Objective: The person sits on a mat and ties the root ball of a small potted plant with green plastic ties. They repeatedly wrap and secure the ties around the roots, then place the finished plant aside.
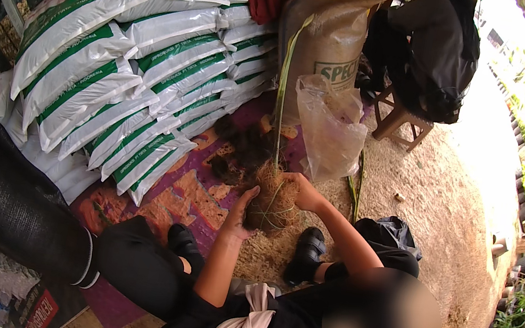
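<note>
A round root ball (pixel 272 206) covered in brown fibre is between my two hands, with loose strands sticking out around it. Its long narrow green leaf shoot (pixel 282 90) rises from the top, away from me. My left hand (pixel 240 214) cups the ball's left side, thumb pointing up. At the upper right, my right hand (pixel 306 193) grips the ball, its fingertips partly hidden among the fibres. Dark soil-like clumps (pixel 238 153) lie on the purple printed sheet (pixel 201 200) just beyond. A crumpled clear plastic bag (pixel 330 133) stands behind my right hand.
White and green filled sacks (pixel 172 54) are stacked at the left. A large brown sack (pixel 321 45) stands ahead. At the upper right a person in dark clothes (pixel 427 46) sits on a brown stool (pixel 402 113). Long leaves (pixel 356 188) and a black plastic bag (pixel 392 232) lie right.
</note>
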Demonstrator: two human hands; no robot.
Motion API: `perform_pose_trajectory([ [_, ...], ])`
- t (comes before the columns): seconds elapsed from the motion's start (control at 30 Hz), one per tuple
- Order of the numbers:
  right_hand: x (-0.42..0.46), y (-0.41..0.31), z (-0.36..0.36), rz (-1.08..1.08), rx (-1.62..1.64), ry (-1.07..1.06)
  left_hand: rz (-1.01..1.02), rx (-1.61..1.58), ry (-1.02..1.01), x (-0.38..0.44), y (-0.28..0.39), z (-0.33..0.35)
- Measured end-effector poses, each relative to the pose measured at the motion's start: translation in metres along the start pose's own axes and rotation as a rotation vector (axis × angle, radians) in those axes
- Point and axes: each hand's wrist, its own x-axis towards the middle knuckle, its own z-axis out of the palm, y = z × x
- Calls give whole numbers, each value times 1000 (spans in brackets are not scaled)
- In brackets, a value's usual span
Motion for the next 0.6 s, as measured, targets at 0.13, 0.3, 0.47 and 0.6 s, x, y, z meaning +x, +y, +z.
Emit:
perform_pose_trajectory([
  [0.13,0,-4,-3,-40,-86,-61,-60,-58,-38,4,0,-9],
  [0.3,0,-6,-13,-31,-231,-180,-116,-73,-39,0,4,-5],
  [0.47,2,1,-19,-120,-239,-178,-118,39,77,-2,5,2],
  [0.6,3,2,-20,-36,-108,-214,-125,-9,14,6,-2,-10],
])
